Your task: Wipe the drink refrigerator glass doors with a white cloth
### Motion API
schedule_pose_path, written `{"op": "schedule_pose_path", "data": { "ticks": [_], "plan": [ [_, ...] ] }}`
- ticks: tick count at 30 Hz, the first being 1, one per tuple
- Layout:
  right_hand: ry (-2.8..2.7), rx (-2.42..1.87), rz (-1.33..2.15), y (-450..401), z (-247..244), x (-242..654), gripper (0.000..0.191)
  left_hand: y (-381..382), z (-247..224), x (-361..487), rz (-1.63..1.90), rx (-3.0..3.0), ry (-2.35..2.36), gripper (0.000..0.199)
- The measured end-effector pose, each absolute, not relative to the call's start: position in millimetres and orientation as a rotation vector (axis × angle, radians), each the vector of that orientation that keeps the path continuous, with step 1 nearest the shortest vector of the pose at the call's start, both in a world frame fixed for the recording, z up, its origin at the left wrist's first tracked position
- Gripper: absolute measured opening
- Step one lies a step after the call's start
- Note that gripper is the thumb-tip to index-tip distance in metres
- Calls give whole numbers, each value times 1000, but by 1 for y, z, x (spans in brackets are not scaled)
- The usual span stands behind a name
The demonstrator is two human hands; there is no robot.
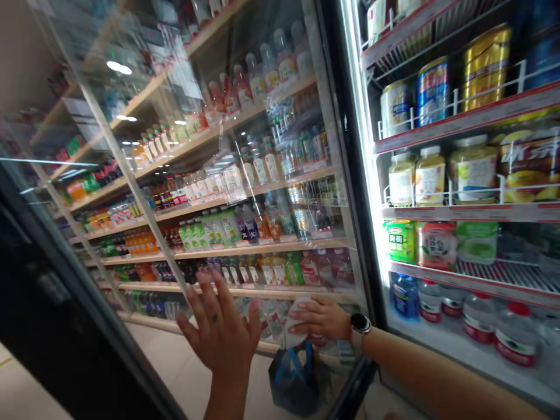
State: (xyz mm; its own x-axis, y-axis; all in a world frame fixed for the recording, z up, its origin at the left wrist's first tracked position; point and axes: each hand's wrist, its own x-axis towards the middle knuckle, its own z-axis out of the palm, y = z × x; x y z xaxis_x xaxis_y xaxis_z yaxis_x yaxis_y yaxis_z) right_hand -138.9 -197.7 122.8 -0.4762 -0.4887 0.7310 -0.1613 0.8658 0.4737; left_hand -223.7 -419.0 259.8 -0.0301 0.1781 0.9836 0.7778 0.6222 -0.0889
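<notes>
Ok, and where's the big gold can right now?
In the head view, the gold can stands at the upper right on a cooler shelf, just right of the blue can.

From 9 through 12 o'clock I'm blocked by the glass pane (245, 134); its dark frame (56, 291) bars 8 o'clock. At 1 o'clock stands the black upright (345, 122). Past it, the fridge is open from 2 to 4, though wire rails (475, 191) fence the shelf fronts. Beside the green tub (476, 242) there's room above the rack (518, 274).
</notes>
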Motion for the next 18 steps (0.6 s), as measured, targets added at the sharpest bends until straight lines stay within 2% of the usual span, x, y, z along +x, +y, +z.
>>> {"op": "schedule_pose_path", "data": {
  "ticks": [2,6,9,11,13,18],
  "plan": [
    [-2031,382,-404,-188,154,-139,46,-419,261,-224,-592,-810,-1557,75],
    [-1822,-2,-158,-168,253,-144,54,-417,266,-216,-638,-784,-1564,78],
    [-1666,-63,-16,-159,299,-148,52,-405,270,-202,-648,-818,-1532,80],
    [-1638,-47,12,-158,301,-150,51,-386,270,-190,-627,-909,-1510,78],
    [-1647,-39,10,-157,283,-152,51,-359,267,-181,-588,-1030,-1512,75],
    [-1752,14,-71,-147,196,-153,49,-293,259,-179,-468,-1228,-1531,73]
  ]
}}
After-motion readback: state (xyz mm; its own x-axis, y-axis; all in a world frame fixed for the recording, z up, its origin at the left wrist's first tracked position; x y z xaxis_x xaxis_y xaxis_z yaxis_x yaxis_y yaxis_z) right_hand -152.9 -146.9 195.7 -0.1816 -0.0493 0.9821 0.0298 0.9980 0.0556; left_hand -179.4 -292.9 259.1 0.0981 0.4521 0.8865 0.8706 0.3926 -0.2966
